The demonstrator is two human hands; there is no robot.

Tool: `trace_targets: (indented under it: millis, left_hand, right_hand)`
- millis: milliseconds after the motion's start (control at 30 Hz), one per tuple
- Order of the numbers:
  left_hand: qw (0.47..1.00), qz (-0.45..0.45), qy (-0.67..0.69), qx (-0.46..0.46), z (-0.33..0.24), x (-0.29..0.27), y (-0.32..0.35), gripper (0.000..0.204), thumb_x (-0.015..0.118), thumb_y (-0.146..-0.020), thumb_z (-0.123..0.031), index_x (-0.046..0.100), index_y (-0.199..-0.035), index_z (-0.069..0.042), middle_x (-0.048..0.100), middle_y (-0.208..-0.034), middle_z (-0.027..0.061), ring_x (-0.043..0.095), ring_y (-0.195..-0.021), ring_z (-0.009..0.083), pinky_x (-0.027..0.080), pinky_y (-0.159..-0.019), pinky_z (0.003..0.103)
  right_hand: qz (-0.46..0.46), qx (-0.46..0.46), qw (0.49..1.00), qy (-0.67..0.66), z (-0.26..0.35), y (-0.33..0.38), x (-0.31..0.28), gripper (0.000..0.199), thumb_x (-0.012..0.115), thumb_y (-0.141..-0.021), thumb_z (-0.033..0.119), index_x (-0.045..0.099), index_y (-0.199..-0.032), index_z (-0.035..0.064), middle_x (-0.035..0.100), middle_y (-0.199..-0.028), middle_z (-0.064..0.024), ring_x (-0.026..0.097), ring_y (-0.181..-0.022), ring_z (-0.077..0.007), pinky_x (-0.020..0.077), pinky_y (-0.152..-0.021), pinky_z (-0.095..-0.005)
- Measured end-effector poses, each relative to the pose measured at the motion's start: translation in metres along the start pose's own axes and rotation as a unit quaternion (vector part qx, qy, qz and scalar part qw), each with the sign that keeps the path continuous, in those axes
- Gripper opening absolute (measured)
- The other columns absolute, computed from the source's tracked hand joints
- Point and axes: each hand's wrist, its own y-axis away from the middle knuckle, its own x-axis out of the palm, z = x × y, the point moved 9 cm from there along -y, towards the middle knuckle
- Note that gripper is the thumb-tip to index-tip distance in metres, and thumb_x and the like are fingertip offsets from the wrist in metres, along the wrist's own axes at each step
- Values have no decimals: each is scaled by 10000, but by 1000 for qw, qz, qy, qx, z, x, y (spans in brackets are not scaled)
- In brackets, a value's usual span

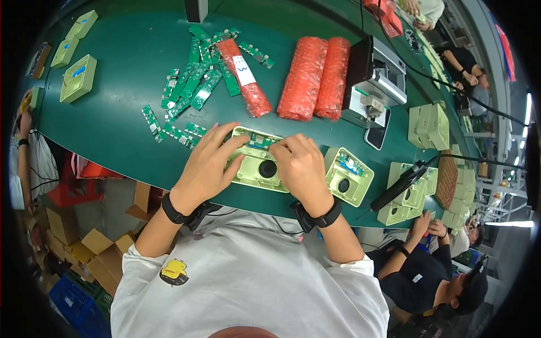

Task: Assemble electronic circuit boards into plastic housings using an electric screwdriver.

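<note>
In front of me lies a pale-green plastic housing, its inside facing up, with a round black speaker in it. A green circuit board sits along the housing's far side. My left hand grips the housing's left end, thumb inside and fingers over the far rim by the board. My right hand has its fingers bent and pressed together at the board's right end; the fingertips are partly hidden. Just right of it rests another pale-green housing holding a board and a speaker.
Loose circuit boards lie piled beyond my left hand, a red bubble-wrap bundle among them. Two red bubble-wrap rolls stand near a metal device and a phone. A black electric screwdriver hangs over housings at right. Co-workers sit nearby.
</note>
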Motion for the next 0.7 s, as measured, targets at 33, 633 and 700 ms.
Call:
trace_targets:
  millis: [33, 633, 700]
  left_hand:
    - [1000, 7, -12, 15, -2, 0, 0, 316, 732, -927, -95, 700, -1239, -58, 588, -1418, 188, 601, -1276, 412, 437, -1192, 557]
    - [995, 55, -68, 40, -10, 6, -6, 343, 703, -933, -46, 715, -1275, -42, 578, -1402, 231, 593, -1273, 429, 454, -1161, 540]
    - [995, 73, -59, 34, -11, 21, -13, 348, 689, -934, -28, 709, -1281, -18, 581, -1406, 246, 587, -1287, 437, 464, -1144, 515]
  right_hand:
    - [0, 1, 1000, -1, 1, 0, 1, 99, 745, -806, 26, 780, -893, 58, 679, -869, -53, 648, -852, -263, 518, -739, -398]
    - [-17, 112, 993, 33, -4, 14, 2, 88, 775, -855, 66, 783, -941, 49, 669, -824, -77, 644, -820, -285, 495, -747, -417]
    - [-24, 113, 993, 36, -13, 22, 1, 137, 772, -864, 96, 780, -995, 56, 676, -854, -83, 646, -845, -286, 489, -755, -414]
